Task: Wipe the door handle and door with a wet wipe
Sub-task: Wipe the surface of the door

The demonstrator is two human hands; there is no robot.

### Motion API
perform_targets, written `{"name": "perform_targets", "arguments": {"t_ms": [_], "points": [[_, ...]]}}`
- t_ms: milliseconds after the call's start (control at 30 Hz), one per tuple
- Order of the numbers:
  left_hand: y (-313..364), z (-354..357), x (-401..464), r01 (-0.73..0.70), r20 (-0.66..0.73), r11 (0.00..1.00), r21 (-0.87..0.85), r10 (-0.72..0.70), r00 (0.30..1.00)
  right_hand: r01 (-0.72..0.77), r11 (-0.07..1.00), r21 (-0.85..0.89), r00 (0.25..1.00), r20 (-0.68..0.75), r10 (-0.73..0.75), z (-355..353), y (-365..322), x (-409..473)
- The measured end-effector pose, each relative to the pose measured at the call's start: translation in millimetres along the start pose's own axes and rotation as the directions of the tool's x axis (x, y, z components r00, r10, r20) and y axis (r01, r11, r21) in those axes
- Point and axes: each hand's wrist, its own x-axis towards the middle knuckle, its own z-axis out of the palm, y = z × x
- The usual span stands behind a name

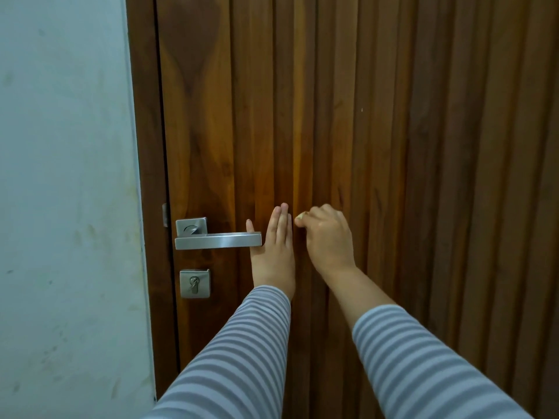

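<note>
Two hands meet our ribbed, dark wooden door (393, 146). Our left hand (273, 249) lies flat, fingers (279, 220) straight and empty, thumb behind the square brushed-metal handle (217, 240). Just right, our right hand (328, 237) curls its fingers around a pale scrap, barely visible.

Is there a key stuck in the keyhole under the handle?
No, the keyhole below the door handle shows an empty slot.

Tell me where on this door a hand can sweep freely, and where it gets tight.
Free: the ribbed door above and right of the right hand. Also the flat strip above the handle. Tight: around the handle's free end, where the left hand lies flat, and down to the keyhole plate.
</note>
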Motion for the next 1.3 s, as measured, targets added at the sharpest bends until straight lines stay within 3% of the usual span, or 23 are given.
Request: {"name": "perform_targets", "arguments": {"t_ms": [400,533,600,633,700,800,900,1067,1133,1167,1233,1300], "points": [[-7,-13,-3,-0.048,0.069,0.997,-0.065,0.053,0.996,-0.082,0.997,0.005,0.986,0.149,0.081,10,-5,-63],[-9,-16,-3,-0.047,0.121,0.994,-0.101,0.059,0.991,-0.097,0.995,-0.008,0.952,0.292,0.095,12,0,-90],[-10,-17,-3,-0.05,0.125,0.987,-0.154,0.07,0.99,-0.234,0.972,0.03,0.901,0.383,0.205,9,6,-101],[-10,-18,-4,-0.052,0.12,0.979,-0.198,0.077,0.99,-0.405,0.91,0.089,0.844,0.419,0.335,2,9,-102],[-8,-18,-5,-0.045,0.109,0.955,-0.293,0.08,0.991,-0.751,0.593,0.291,0.649,0.496,0.577,-18,18,-93],[2,-19,-7,-0.043,0.103,0.928,-0.371,0.087,0.991,-0.857,0.102,0.505,0.442,0.62,0.649,-53,35,-71],[14,-24,-7,-0.071,0.056,0.937,-0.341,0.095,0.994,-0.776,-0.189,0.602,0.385,0.689,0.614,-76,44,-50],[21,-48,9,-0.111,-0.012,0.946,-0.304,0.113,0.994,-0.631,-0.357,0.688,0.398,0.683,0.612,-92,54,-15],[18,-56,19,-0.105,-0.031,0.958,-0.268,0.1,0.994,-0.576,-0.361,0.733,0.461,0.657,0.597,-97,54,4],[15,-58,24,-0.099,-0.036,0.963,-0.25,0.093,0.995,-0.575,-0.313,0.756,0.509,0.63,0.586,-99,53,14],[10,-59,30,-0.08,-0.018,0.974,-0.214,0.078,0.997,-0.631,-0.069,0.773,0.592,0.537,0.601,-101,47,32],[6,-59,33,-0.072,0.015,0.983,-0.168,0.076,0.997,-0.655,0.275,0.704,0.67,0.372,0.642,-100,41,48]]}}
